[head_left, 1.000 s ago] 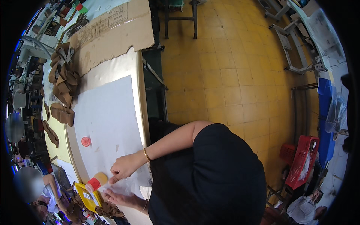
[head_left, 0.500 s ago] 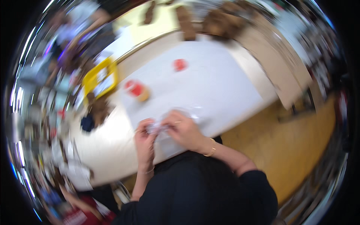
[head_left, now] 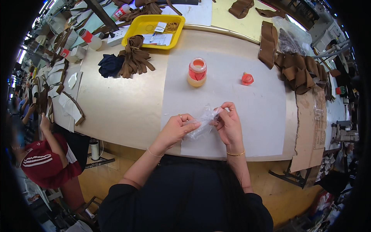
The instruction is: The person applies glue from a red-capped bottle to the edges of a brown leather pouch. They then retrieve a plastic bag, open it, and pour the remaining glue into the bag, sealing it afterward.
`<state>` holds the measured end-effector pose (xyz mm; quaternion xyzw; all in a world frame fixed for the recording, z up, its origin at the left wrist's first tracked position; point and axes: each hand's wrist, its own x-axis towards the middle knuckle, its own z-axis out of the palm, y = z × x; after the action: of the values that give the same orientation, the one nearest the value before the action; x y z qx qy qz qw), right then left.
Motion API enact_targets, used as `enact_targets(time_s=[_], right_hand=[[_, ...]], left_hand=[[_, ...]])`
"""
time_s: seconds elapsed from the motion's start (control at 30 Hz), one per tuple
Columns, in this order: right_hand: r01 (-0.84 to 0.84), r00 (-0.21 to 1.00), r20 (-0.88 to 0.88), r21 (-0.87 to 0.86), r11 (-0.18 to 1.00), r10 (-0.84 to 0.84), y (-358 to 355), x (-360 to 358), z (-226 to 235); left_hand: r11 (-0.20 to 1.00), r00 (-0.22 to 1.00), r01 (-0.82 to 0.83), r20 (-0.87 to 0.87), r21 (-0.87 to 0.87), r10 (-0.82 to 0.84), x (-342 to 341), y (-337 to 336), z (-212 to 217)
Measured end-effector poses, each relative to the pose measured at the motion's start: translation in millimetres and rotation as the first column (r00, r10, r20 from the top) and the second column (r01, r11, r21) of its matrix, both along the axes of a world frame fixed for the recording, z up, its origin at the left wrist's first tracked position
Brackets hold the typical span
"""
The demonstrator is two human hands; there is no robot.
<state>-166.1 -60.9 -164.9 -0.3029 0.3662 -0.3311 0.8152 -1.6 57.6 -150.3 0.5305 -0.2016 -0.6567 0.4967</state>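
Observation:
Between my two hands, just above the near part of a white sheet (head_left: 255, 112), is a crumpled piece of clear plastic film (head_left: 203, 123), possibly a small bag. My left hand (head_left: 178, 127) pinches its left side between thumb and fingers. At its right side, my right hand (head_left: 228, 125) grips the film with bent fingers. Beyond them on the sheet stands an uncapped clear jar (head_left: 197, 73) with a red label and yellowish contents. To the right of the jar lies a small red cap (head_left: 247, 79) with a knob on it.
A yellow tray (head_left: 178, 36) with papers, a pen and rubber bands sits at the back left. Brown strips (head_left: 135, 58) and dark blue cloth (head_left: 111, 65) lie before it. More brown pieces (head_left: 299, 73) and cardboard (head_left: 309, 131) are at right. A person in red (head_left: 48, 158) sits at left.
My view has turned and steadied, so the table now appears straighter. Both hands still hold the plastic film, and they are slightly farther apart.

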Motion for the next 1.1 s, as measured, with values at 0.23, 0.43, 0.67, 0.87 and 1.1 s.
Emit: enact_targets(time_s=[0.23, 0.43, 0.67, 0.87, 1.1], right_hand=[[-0.373, 0.919, -0.195, -0.162, 0.913, 0.341, -5, -5, 2], [-0.244, 0.925, -0.349, -0.243, 0.939, 0.150, -14, 3, -3], [-0.350, 0.902, -0.379, -0.356, 0.866, 0.208, -22, 5, -9], [-0.747, 0.533, -0.797, -0.286, 0.600, 0.284, -12, 3, 10], [-0.093, 0.996, 0.007, 0.149, 0.984, 0.093, -11, 12, 3]], left_hand=[[0.856, 0.747, -0.515, -0.515, -0.047, 0.421, -4, -17, -20], [0.928, 0.777, -0.368, -0.568, -0.058, 0.273, 11, -18, -26], [0.958, 0.720, -0.092, 0.646, -0.273, 0.253, -19, -23, -19], [0.860, 0.800, -0.422, 0.328, -0.285, 0.502, -10, -27, -24], [0.838, 0.395, -0.225, 0.740, -0.497, 0.545, -14, -23, -35]])
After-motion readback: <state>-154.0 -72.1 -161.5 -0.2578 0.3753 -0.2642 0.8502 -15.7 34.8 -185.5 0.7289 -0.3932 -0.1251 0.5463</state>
